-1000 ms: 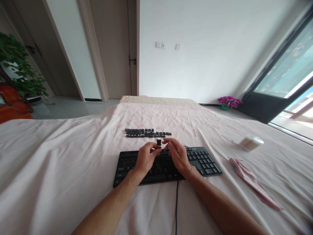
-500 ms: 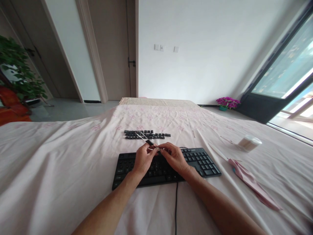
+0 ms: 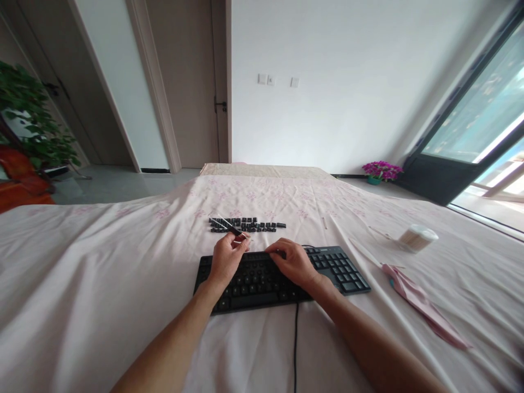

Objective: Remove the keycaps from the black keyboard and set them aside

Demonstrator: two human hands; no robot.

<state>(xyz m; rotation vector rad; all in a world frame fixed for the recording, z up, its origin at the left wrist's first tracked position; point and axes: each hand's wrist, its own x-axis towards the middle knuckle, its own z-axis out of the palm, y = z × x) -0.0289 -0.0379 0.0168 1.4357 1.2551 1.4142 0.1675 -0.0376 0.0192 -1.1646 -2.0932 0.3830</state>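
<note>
Black keyboard (image 3: 262, 286), lying flat at the centre of a pale cloth (image 3: 102, 284), within reach of both hands. Towards 10 o'clock, the left hand (image 3: 225, 261) has its fingers gripping the dark handle of a wire tool (image 3: 234, 230), prongs pointing away, perhaps to keep them clear. At 12 o'clock, the right hand (image 3: 295, 264) curls its fingers at the far edge, apparently steadying it; whether they pinch anything, one cannot tell. Loose keys (image 3: 244, 225) lie in rough rows at 11, probably to preserve their order. A tub (image 3: 417, 238) sits near 3.
</note>
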